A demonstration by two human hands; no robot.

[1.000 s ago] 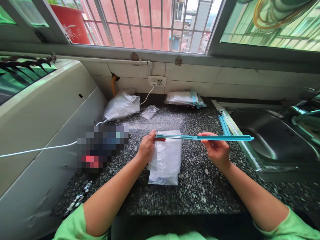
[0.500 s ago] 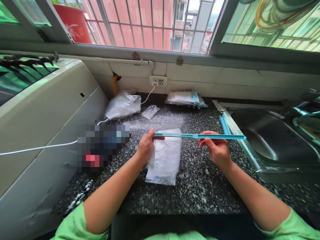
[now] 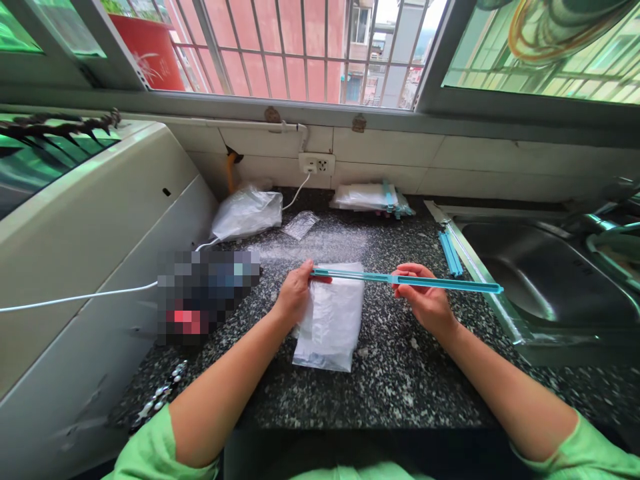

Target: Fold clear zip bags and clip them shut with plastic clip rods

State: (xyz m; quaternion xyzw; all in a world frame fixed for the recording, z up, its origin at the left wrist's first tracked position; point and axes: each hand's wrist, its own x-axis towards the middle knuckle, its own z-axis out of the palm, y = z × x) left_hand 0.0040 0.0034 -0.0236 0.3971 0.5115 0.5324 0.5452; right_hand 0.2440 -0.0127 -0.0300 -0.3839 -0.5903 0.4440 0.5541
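A long turquoise bag sealing clip (image 3: 447, 285) is stretched open between my hands, its two arms swung out into nearly one line. My left hand (image 3: 296, 293) pinches the clip's left end, thumb on top. Close to the hinge, the fingers of my right hand (image 3: 425, 300) are closed round the clip. Under the left arm of the clip is a folded white plastic bag (image 3: 333, 327), its upper left edge at my left fingers. I cannot tell whether that hand grips the bag too.
Turquoise clips (image 3: 450, 253) lie beside the steel sink (image 3: 530, 267). Bags with clips (image 3: 365, 197) sit against the tiled wall. A crumpled plastic bag (image 3: 250, 213), a small clear packet (image 3: 301, 225), a white cable (image 3: 80, 300), a blurred-out object (image 3: 207, 297) and a beaded string (image 3: 160, 393) are leftward.
The clip's right arm has tilted, its far end dipping toward me. My right hand has shifted slightly left along it. Both hands keep hold of the clip.
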